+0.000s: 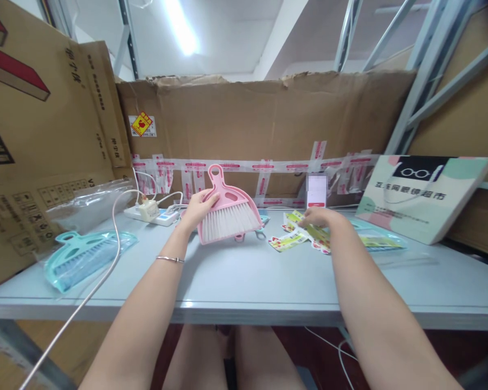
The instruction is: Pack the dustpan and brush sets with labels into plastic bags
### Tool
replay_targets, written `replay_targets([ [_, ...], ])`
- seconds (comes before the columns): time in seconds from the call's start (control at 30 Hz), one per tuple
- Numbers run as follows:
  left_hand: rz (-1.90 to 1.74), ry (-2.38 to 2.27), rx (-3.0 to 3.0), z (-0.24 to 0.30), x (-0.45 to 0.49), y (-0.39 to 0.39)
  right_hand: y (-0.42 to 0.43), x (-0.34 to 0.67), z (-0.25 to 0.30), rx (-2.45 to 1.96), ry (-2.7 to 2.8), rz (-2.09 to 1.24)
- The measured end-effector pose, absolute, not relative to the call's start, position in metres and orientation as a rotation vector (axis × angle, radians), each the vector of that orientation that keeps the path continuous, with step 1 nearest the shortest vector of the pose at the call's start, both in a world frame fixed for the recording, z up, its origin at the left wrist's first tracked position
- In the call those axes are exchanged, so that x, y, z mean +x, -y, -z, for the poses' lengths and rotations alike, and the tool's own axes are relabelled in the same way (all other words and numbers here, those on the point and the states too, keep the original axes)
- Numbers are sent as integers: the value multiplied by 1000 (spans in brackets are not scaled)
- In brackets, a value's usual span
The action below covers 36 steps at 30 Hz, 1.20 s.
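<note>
Work on the pink set [228,199] looks partway along: brush and dustpan are together, no bag shows around them, and no card can be seen on the side facing the camera. Beyond the right hand [320,217], a blue set [386,243] lies in clear film with a card showing, so that one seems further on; the other blue set [87,257], at left, is in film with no card that I can make out. Several cards [287,241] remain loose on the bench [260,284]. The left hand [197,209] reaches forward, fingers grasping the pink set below its handle, thumb across the front, holding it raised, bristles downward. The right arm stretches forward, hand bent inward, fingers lowered onto the cards; whether they pinch one, I cannot tell.
</note>
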<state>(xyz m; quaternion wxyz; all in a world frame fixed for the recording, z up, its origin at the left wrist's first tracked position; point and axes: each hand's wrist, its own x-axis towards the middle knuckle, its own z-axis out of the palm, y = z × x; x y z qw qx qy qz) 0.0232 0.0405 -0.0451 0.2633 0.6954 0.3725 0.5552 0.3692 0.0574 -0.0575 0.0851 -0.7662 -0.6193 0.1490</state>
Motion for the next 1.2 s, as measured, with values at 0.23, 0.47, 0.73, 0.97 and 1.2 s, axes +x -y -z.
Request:
replay_targets([
  [0.23,-1607,-1039,1802,43,20,-43,-52,367,50,-2139,1733,-366],
  [0.47,-1722,-1130,1711,48,19,-51,-19,341,13,-1211,1292,-540],
  [0.73,-1565,-1120,1817,59,39,-42,0,256,27,-883,1516,-1108],
  [0.97,-1628,-1038,1619,59,39,-45,-10,210,58,-990,1429,-1232],
  [1.2,-1582,-1037,1716,52,40,-36,-9,207,62,-931,1259,-1251],
])
